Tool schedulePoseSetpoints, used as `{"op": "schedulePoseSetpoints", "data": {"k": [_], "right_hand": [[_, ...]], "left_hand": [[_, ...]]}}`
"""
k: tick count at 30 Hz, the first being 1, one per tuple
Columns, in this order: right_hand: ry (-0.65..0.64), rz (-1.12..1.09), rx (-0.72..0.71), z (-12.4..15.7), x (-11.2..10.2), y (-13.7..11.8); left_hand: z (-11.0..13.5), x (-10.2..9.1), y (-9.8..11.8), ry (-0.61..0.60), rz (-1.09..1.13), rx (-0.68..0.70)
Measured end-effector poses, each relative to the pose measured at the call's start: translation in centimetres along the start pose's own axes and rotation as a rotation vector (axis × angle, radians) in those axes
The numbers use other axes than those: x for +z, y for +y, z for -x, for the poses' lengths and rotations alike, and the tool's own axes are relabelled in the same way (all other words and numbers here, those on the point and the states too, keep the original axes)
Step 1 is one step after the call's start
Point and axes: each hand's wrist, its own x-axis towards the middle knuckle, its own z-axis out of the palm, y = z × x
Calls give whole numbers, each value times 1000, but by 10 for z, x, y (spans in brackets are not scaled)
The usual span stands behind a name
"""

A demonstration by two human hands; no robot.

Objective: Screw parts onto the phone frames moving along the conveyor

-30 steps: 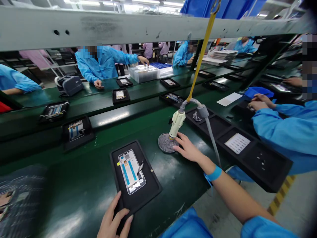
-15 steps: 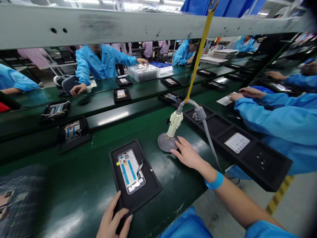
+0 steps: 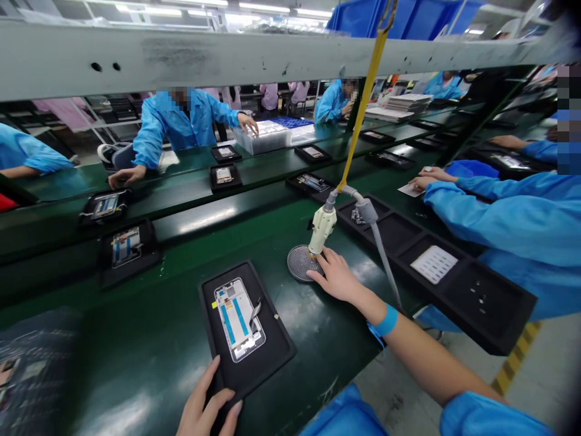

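Observation:
My left hand (image 3: pixel 206 409) rests on the near corner of a black tray (image 3: pixel 276 351), fingers spread flat on it. In the tray lies an opened phone frame (image 3: pixel 239 318) with blue strips. My right hand (image 3: pixel 334 275) lies on the green belt beside a round perforated disc (image 3: pixel 297 264), fingertips touching its edge. A cream electric screwdriver (image 3: pixel 322 225) hangs on a yellow cord (image 3: pixel 363 109) and stands tip-down on the disc, just above my fingers. A blue band (image 3: pixel 385 321) circles my right wrist.
A long black compartment tray (image 3: pixel 472 303) runs along the right, with screws and a white pad (image 3: pixel 434 264). A co-worker's blue sleeve (image 3: pixel 508 224) reaches over it. More trays with phones (image 3: pixel 124 247) ride the belts behind. Other people work across the line.
My right hand slid slightly left along the disc's edge. The trays on the far belts shifted left. The co-worker on the right drew an arm across.

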Motion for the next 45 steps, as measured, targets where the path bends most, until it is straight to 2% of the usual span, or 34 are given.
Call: {"op": "schedulePoseSetpoints", "data": {"k": [4,7,11,19,23,26,30,34,37,39,41,43,45], "right_hand": [[-28,-38,5,-6,3,-3],[-24,-78,-46,-5,7,2],[-4,-103,-101,2,11,9],[144,-259,-70,24,18,13],[202,-286,-113,35,14,20],[227,-309,-103,37,9,21],[269,-298,-163,37,3,12],[303,-197,-259,36,2,-14],[279,-172,-236,32,4,-30],[260,-195,-175,31,5,-29],[235,-216,-60,31,4,-16],[147,-227,23,29,1,1],[14,-239,-14,24,-1,14]], "left_hand": [[-4,-7,14,8,21,-79],[-7,-13,24,-29,53,-139],[-4,-17,30,-34,71,-152],[5,-18,23,-87,77,-138],[4,-16,20,-59,102,-169],[5,-15,17,-86,117,-177],[7,-15,12,-109,97,-173],[6,-15,11,-110,90,-170],[5,-15,12,-113,93,-182],[5,-15,13,-112,103,-190],[4,-15,15,-110,122,-208],[4,-15,16,-106,141,-230],[4,-14,16,-99,151,-236]]}}
